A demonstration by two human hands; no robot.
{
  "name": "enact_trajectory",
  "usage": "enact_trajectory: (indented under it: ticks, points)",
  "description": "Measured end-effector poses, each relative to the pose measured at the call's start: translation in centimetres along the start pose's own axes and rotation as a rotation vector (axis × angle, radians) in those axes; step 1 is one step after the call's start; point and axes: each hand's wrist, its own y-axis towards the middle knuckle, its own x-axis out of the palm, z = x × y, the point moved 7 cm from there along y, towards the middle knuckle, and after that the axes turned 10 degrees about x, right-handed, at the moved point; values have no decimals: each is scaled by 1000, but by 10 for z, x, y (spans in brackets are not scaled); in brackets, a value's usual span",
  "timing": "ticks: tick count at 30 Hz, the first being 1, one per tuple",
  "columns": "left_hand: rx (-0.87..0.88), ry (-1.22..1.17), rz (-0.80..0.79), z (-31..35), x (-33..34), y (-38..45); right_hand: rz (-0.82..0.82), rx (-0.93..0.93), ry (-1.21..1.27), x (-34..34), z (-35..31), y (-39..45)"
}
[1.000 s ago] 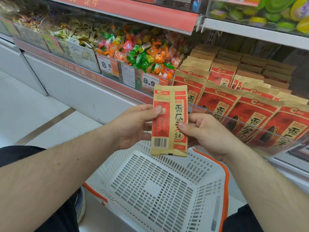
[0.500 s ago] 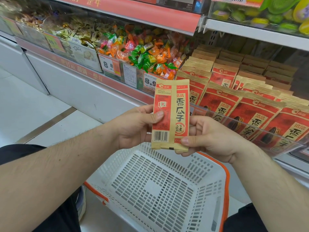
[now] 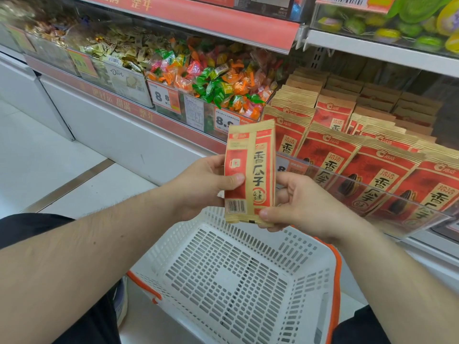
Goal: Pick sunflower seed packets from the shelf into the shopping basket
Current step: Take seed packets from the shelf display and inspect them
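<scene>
A red and tan sunflower seed packet (image 3: pixel 250 170) stands upright in front of me, back side facing me with its barcode at the bottom. My left hand (image 3: pixel 203 187) pinches its left edge with the thumb on the front. My right hand (image 3: pixel 300 207) holds its lower right corner between thumb and fingers. Directly below hangs the white slotted shopping basket (image 3: pixel 308 254) with orange handles; nothing lies in it. Rows of identical seed packets (image 3: pixel 382 170) stand on the shelf to the right behind a clear plastic guard.
Bins of wrapped candies (image 3: pixel 218 80) with price tags fill the shelf to the left of the packets. A red shelf rail (image 3: pixel 198 16) runs overhead. White cabinet fronts (image 3: pixel 119 135) and pale floor tiles (image 3: pixel 37 167) lie at the left.
The packet has risen slightly and tilted a little. My right thumb has slid down from its middle to the lower right corner. My left hand keeps its pinch.
</scene>
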Motion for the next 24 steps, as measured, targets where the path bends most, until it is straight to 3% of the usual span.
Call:
enact_trajectory:
  ticks: [4,7,10,14,18,24]
  points:
    - [-10,106,34,-5,0,-1,190,-29,-410,17,-3,1]
    - [-9,113,31,-5,2,-2,191,-48,-515,25,-3,1]
    - [-26,92,-25,-5,6,-4,164,-110,-424,20,-7,0]
    - [-27,131,-159,-5,19,-9,318,-223,-245,2,-18,-6]
    - [-35,170,-189,-9,25,-11,386,-269,-217,1,-20,-9]
    - [3,58,-122,-8,23,-7,260,-210,-50,7,-13,0]
